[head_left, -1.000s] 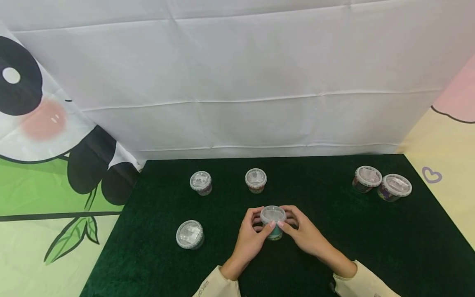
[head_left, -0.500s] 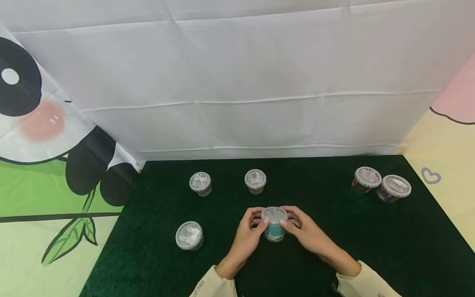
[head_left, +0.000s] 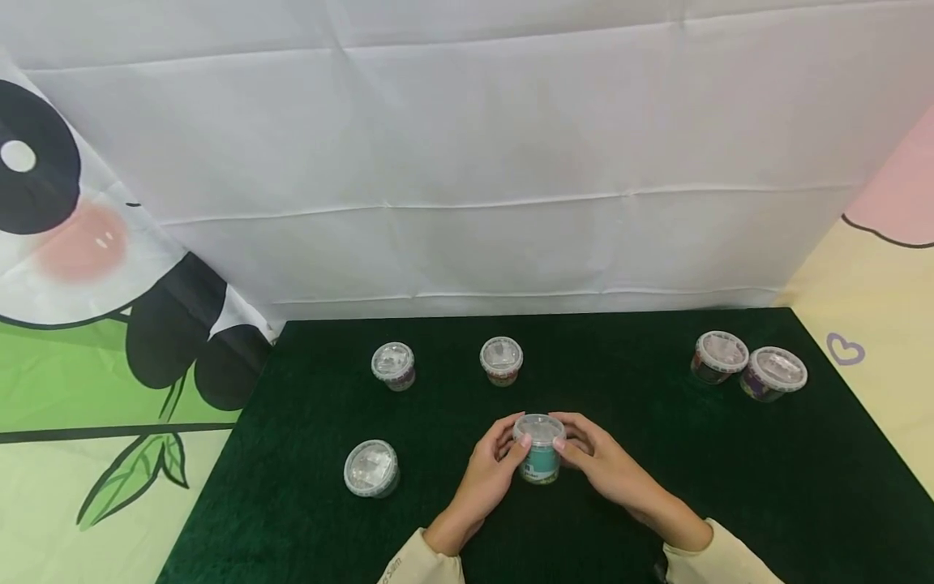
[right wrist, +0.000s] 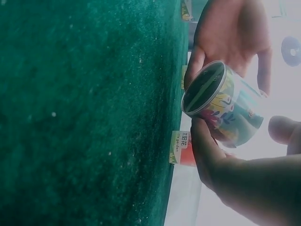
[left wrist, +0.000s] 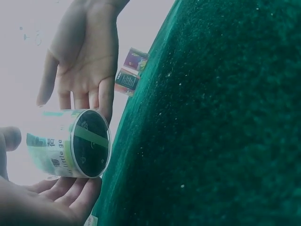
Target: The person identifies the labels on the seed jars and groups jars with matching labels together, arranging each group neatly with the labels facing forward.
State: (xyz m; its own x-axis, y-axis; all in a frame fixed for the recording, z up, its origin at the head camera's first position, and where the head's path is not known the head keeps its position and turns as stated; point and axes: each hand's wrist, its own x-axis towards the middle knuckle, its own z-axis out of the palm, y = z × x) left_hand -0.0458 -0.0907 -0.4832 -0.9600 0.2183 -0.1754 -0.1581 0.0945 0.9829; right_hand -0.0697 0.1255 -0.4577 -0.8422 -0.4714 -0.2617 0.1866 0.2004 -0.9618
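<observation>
A small lidded plastic cup [head_left: 540, 461] with a teal label is held between both hands near the middle of the table. My left hand [head_left: 487, 472] grips its left side, thumb in front near the lid and fingers behind. On the other side my right hand [head_left: 614, 469] holds it the same way. The left wrist view shows the cup [left wrist: 54, 146] with its dark, see-through bottom facing the camera. Flowers and leaves are printed on the cup [right wrist: 235, 110] in the right wrist view, where its base shows above the green cloth.
Similar lidded cups stand around: one at left [head_left: 371, 469], one at back left [head_left: 394, 365], one at back centre [head_left: 501, 359]. Two more, a dark one [head_left: 718, 355] and a purple one [head_left: 775, 373], stand side by side at right. A white cloth [head_left: 467, 162] hangs behind the green table [head_left: 292, 519].
The thumbs have moved apart from the cup's front middle towards its sides, uncovering more of the teal label. Both hands keep hold of it; the other cups stay put.
</observation>
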